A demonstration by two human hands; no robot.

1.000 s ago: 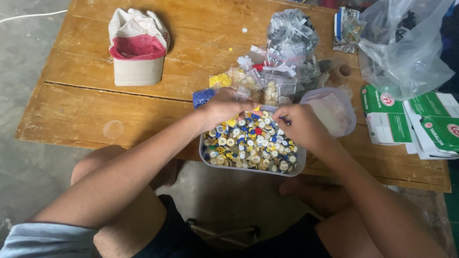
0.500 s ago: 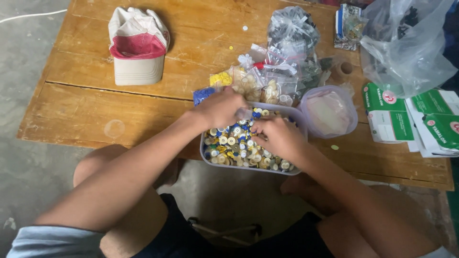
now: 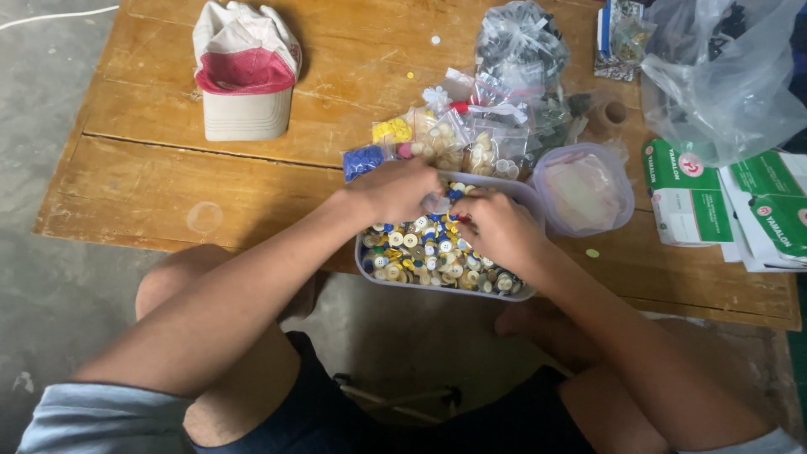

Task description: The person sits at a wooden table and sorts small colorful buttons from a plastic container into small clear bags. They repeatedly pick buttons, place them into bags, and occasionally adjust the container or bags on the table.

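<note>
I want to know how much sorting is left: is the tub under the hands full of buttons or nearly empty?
Full. The grey tub holds mixed buttons heaped near its rim, no bare bottom showing. Both the left hand and right hand are in it.

A single head-worn view looks steeply down from above the seated person, fairly close over the wooden surface edge and knees.

Light blue-grey short sleeves (both arms), dark shorts.
</note>
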